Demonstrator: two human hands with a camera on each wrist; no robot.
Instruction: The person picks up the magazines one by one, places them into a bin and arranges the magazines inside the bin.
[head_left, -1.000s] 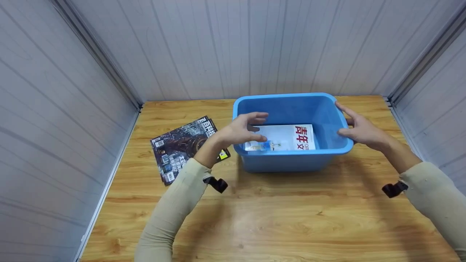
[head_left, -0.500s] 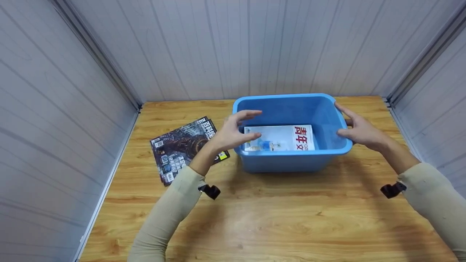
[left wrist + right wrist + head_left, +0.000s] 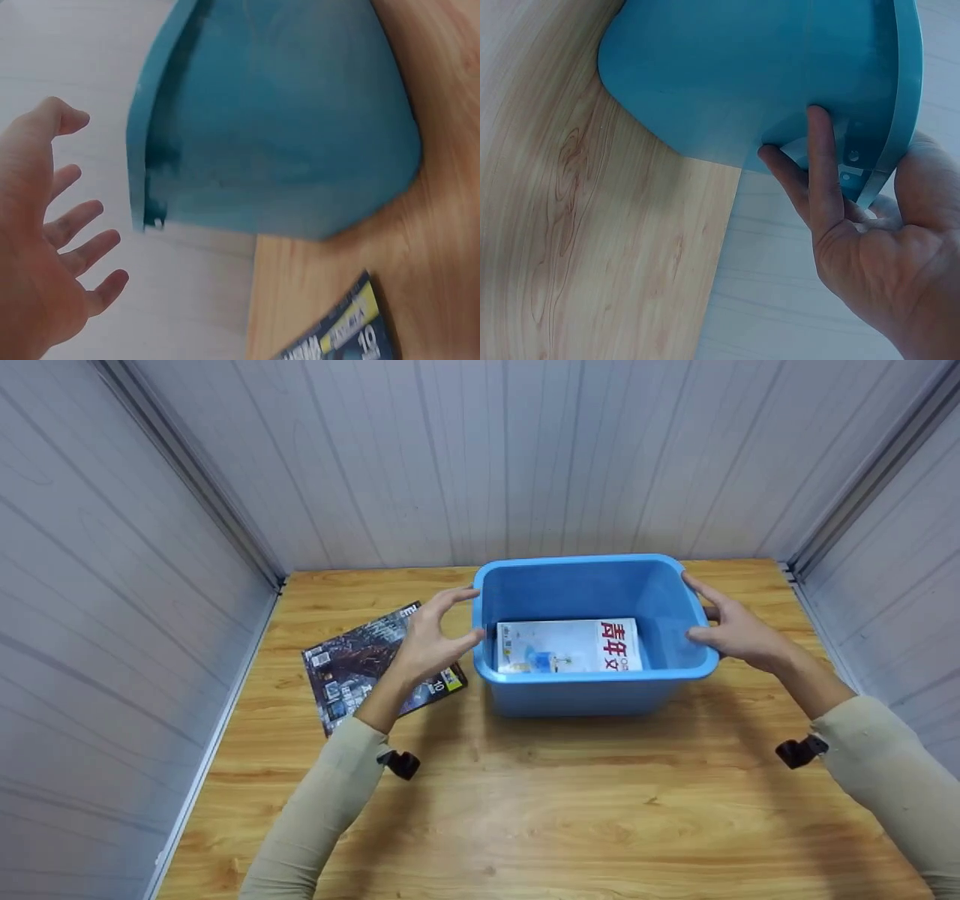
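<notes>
A blue plastic bin (image 3: 592,680) stands on the wooden table, towards the back. Inside it a white magazine (image 3: 559,645) with red characters lies flat. My right hand (image 3: 731,626) grips the bin's right rim; in the right wrist view the thumb of this hand (image 3: 870,255) lies over the rim of the bin (image 3: 742,75) and the fingers sit under it. My left hand (image 3: 433,636) hovers with spread fingers just left of the bin, holding nothing. In the left wrist view the left hand (image 3: 45,247) is apart from the bin's wall (image 3: 285,135). A dark magazine (image 3: 352,671) lies beneath that hand.
Grey panelled walls (image 3: 150,585) close the table (image 3: 562,810) in on the left, back and right. The dark magazine's corner (image 3: 345,337) lies close to the bin's left side. Bare wood stretches from the bin to the front edge.
My left hand has drawn back from over the white magazine in the bin to outside its left wall. My right hand has stayed on the right rim.
</notes>
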